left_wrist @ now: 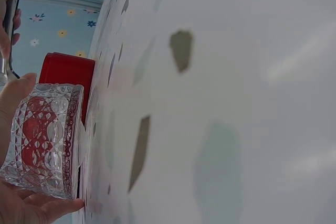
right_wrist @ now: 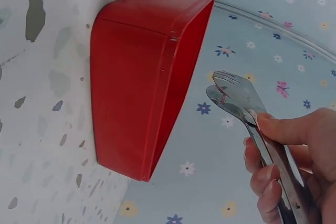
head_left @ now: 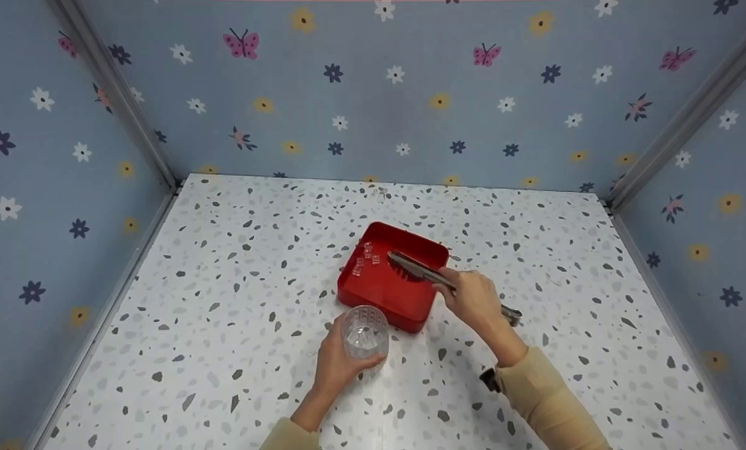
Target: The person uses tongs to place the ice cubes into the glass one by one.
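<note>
My left hand (head_left: 335, 362) holds a clear cut-glass tumbler (head_left: 365, 340) by its sides, thumb in front. The tumbler stands against the near-left corner of a square red tray (head_left: 385, 294). In my right hand (head_left: 473, 300) I grip metal serving tongs (head_left: 420, 270), one arm ending in fork tines and the other in a spoon bowl (right_wrist: 231, 100). Their tips reach over the tray, close to small clear cubes (head_left: 368, 251) lying along its left side. I cannot tell whether anything sits between the tips. In the left wrist view the faceted glass (left_wrist: 44, 137) shows red through it.
The tray rests on a white table (head_left: 223, 325) with grey speckles. Blue flowered panels (head_left: 385, 125) rise behind and at both sides, joined by grey corner posts (head_left: 120, 94). A faint clear piece (head_left: 382, 195) lies near the table's back edge.
</note>
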Tool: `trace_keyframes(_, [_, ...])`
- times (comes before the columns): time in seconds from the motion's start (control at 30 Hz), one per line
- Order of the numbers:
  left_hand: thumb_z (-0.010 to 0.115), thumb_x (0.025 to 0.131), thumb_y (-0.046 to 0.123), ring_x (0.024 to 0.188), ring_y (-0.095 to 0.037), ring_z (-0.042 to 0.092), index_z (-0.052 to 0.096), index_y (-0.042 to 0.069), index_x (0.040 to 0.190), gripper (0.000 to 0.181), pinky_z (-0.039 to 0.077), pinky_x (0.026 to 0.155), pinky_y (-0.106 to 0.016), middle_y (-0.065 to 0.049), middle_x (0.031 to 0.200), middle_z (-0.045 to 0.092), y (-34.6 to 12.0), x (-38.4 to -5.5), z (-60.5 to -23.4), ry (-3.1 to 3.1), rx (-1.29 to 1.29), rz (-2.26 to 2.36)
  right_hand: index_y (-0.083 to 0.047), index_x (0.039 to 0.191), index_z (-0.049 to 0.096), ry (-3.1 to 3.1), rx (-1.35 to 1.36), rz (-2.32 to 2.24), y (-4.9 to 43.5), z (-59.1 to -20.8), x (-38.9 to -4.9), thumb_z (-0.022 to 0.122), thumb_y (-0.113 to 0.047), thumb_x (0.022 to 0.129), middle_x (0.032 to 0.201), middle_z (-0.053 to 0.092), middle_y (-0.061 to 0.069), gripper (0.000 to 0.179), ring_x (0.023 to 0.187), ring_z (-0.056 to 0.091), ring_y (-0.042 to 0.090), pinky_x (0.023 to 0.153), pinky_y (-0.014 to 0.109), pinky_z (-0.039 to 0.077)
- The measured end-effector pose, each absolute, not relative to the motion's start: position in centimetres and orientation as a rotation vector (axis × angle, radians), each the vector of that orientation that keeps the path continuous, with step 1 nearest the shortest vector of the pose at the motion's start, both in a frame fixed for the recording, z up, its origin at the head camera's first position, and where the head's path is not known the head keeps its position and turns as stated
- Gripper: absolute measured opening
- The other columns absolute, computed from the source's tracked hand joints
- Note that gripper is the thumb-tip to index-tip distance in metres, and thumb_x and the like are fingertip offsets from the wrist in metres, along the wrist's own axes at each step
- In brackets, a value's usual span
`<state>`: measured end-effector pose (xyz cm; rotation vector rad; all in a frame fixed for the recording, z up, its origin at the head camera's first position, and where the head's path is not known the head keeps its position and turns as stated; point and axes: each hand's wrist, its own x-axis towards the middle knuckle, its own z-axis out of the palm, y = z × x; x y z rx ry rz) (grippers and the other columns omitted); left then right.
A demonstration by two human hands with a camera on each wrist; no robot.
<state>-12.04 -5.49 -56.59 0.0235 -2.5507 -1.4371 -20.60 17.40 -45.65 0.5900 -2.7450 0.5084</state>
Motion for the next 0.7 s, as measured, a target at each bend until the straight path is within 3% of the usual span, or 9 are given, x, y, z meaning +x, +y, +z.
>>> trace_keyframes(0.27, [0.083, 0.051, 0.042, 0.106, -0.029, 0.050, 0.037, 0.005, 0.126, 0.095, 0.043, 0.085, -0.042, -0.013, 0.116, 0.052, -5.5, -12.0, -56.5, -2.550, 0.028, -1.459, -0.017, 0.100, 0.068, -2.724, 0.599, 0.581, 17.4, -44.7, -18.7, 0.068, -0.021, 0.078, 0.070, 0.065, 0.000, 0.022, 0.050, 0.047, 0.010, 0.048, 0.030, 0.040])
trace_keyframes(0.7, [0.082, 0.051, 0.043, 0.105, -0.030, 0.050, 0.038, 0.005, 0.125, 0.095, 0.043, 0.085, -0.042, -0.014, 0.115, 0.053, -5.5, -12.0, -56.5, -2.530, 0.006, -1.464, -0.018, 0.099, 0.068, -2.635, 0.700, 0.603, 16.9, -44.0, -16.2, 0.068, -0.023, 0.078, 0.072, 0.065, -0.004, 0.022, 0.051, 0.048, 0.005, 0.046, 0.025, 0.040])
